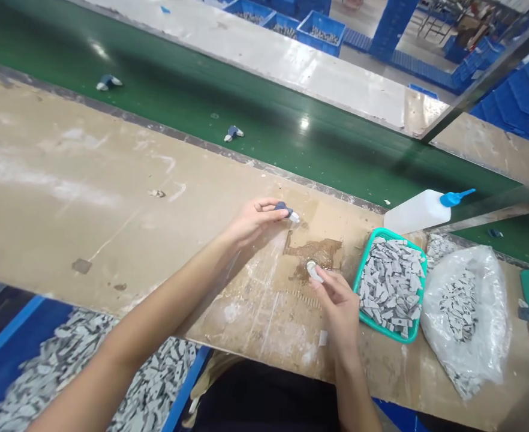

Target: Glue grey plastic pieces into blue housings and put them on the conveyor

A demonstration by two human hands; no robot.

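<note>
Between the thumb and fingers of my left hand is a small dark blue and white plastic part, held just above the worktable. My right hand pinches a small whitish piece over a torn, stained patch of cardboard. The two held pieces are apart from each other. Just right of my right hand stands a green basket heaped with small grey parts.
A white bottle with a blue nozzle lies behind the basket. Right of it sits a clear bag of grey parts. Two blue-white pieces rest on the green conveyor belt. A blue crate of parts stands below the table edge.
</note>
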